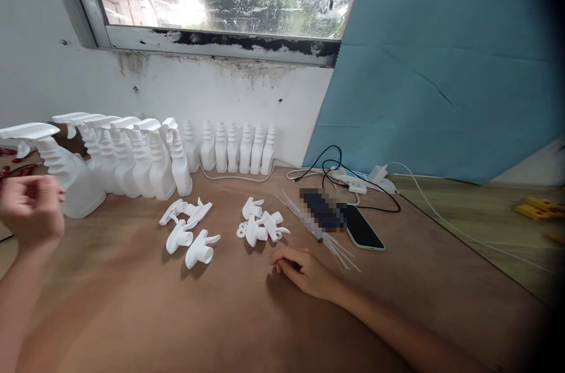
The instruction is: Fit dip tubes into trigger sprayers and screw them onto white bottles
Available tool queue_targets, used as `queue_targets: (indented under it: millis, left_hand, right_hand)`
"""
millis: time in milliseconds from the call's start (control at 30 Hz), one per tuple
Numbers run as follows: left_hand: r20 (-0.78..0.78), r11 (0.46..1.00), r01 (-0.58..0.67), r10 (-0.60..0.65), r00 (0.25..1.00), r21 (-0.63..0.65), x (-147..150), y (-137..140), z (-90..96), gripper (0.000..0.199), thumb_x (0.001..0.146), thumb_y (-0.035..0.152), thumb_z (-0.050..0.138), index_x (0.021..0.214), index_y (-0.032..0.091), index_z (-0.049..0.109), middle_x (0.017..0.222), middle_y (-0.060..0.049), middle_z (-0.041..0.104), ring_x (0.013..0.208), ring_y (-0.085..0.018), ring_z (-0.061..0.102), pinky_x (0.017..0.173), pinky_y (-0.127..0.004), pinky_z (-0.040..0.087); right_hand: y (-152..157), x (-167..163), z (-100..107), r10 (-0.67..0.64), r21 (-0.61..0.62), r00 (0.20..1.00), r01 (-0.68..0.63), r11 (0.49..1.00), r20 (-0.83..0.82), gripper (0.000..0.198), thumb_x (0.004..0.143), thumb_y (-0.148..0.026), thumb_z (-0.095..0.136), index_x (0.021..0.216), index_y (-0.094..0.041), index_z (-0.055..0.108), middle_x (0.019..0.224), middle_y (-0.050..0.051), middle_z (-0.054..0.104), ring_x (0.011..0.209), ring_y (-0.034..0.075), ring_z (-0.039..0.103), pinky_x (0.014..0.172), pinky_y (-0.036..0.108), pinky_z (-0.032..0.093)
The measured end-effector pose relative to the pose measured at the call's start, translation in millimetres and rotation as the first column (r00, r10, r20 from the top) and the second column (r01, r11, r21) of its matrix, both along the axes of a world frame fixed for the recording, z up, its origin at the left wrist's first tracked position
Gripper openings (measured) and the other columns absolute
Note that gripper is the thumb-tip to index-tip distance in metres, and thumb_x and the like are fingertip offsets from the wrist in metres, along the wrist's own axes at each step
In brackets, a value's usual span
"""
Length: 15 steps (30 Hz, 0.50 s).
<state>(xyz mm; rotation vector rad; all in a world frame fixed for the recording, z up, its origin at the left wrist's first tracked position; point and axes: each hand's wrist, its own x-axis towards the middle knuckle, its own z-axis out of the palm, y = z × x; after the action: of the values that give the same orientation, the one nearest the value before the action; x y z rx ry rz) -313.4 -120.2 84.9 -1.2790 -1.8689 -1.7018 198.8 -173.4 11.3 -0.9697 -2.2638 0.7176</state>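
At the left edge, my left hand [33, 208] is raised with its fingers curled closed; whatever lies inside them is hidden. Beside it stands a white spray bottle [82, 187] fitted with a trigger head. My right hand [306, 272] rests on the brown table, its fingers bent in toward the thumb, and nothing shows in them. Just beyond it lies a small pile of white trigger spray heads [256, 229]. Another group of trigger heads [203, 250] lies farther left. Thin white dip tubes [338, 249] are spread to the right of the near pile.
Spray bottles with heads [159, 167] line the left back, followed by headless bottles [245, 152] against the wall. A phone [364, 227], a blurred dark object [322, 208], a power strip [366, 179] and black cable [324, 167] sit at the right.
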Motion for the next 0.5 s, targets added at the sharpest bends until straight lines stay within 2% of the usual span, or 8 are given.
queue_targets:
  millis: [33,67,100,200,300,367,400,500]
  left_hand:
    - [0.021,0.989,0.131,-0.129,0.991,-0.069,19.5,-6.2,0.9,0.018,0.082,0.028,0.05,0.088,0.012,0.055,0.07,0.003,0.054,0.058,-0.009,0.049,0.058,-0.019,0.043]
    - [0.006,0.944,0.263,-0.267,0.964,-0.199,40.2,-12.6,0.2,0.018,0.081,0.031,0.055,0.084,0.014,0.058,0.064,0.004,0.054,0.056,-0.009,0.05,0.056,-0.018,0.042]
    - [-0.042,0.869,0.367,-0.402,0.915,-0.332,61.1,-18.8,-1.5,0.019,0.082,0.034,0.056,0.084,0.015,0.06,0.063,0.004,0.056,0.056,-0.008,0.051,0.054,-0.017,0.041]
    - [-0.226,0.637,0.537,-0.735,0.639,-0.554,118.7,-30.7,-8.3,0.019,0.089,0.034,0.054,0.085,0.018,0.063,0.062,0.005,0.059,0.05,-0.007,0.046,0.052,-0.018,0.037]
    - [-0.36,0.486,0.592,-0.874,0.327,-0.642,162.7,-27.2,-11.1,0.016,0.094,0.025,0.047,0.093,0.018,0.062,0.079,-0.001,0.066,0.068,-0.011,0.057,0.066,-0.021,0.043]
    - [-0.431,0.438,0.562,-0.889,0.155,-0.702,185.2,-18.0,-11.2,0.018,0.095,0.024,0.045,0.092,0.018,0.062,0.085,-0.003,0.067,0.078,-0.015,0.06,0.072,-0.025,0.044]
    - [-0.453,0.431,0.531,-0.886,0.097,-0.73,195.0,-12.7,-11.5,0.018,0.095,0.024,0.045,0.092,0.018,0.061,0.087,-0.004,0.067,0.08,-0.016,0.06,0.072,-0.027,0.044]
    - [-0.466,0.438,0.431,-0.884,0.046,-0.788,220.0,1.6,-14.6,0.015,0.093,0.023,0.048,0.094,0.017,0.062,0.09,-0.006,0.067,0.08,-0.019,0.061,0.069,-0.029,0.044]
  right_hand:
    - [0.2,-0.2,-0.3,0.0,0.003,1.0,0.0,1.0,0.003,0.02,0.092,-0.014,0.044,0.091,-0.018,0.064,0.075,0.001,0.067,0.07,0.011,0.063,0.068,0.021,0.044]
    - [0.3,-0.2,-0.7,0.001,0.005,1.0,-0.001,1.0,0.006,0.021,0.092,-0.014,0.044,0.091,-0.018,0.064,0.075,0.001,0.067,0.071,0.011,0.063,0.069,0.022,0.044]
    - [0.3,-0.2,-1.3,0.001,0.008,1.0,-0.001,1.0,0.011,0.021,0.091,-0.013,0.044,0.091,-0.018,0.065,0.075,0.001,0.067,0.071,0.011,0.062,0.069,0.022,0.044]
    - [0.3,0.2,-3.0,0.003,0.014,1.0,-0.003,1.0,0.023,0.02,0.09,-0.012,0.045,0.09,-0.018,0.065,0.075,0.001,0.066,0.069,0.012,0.061,0.068,0.023,0.044]
    - [-0.3,0.5,-3.6,0.012,0.029,1.0,-0.013,1.0,0.021,0.021,0.09,-0.011,0.045,0.09,-0.018,0.065,0.077,0.001,0.066,0.072,0.012,0.062,0.07,0.023,0.044]
    - [-1.0,0.4,-3.2,0.02,0.035,1.0,-0.021,0.999,0.022,0.021,0.09,-0.011,0.044,0.091,-0.018,0.064,0.079,0.001,0.067,0.073,0.012,0.062,0.071,0.023,0.044]
    - [-1.4,0.3,-2.9,0.023,0.037,0.999,-0.024,0.999,0.025,0.021,0.09,-0.011,0.044,0.091,-0.018,0.064,0.079,0.001,0.066,0.074,0.012,0.062,0.071,0.023,0.044]
    - [-2.0,0.2,-2.9,0.022,0.051,0.999,-0.024,0.998,0.036,0.021,0.089,-0.01,0.045,0.09,-0.018,0.064,0.079,0.001,0.066,0.073,0.012,0.061,0.071,0.023,0.044]
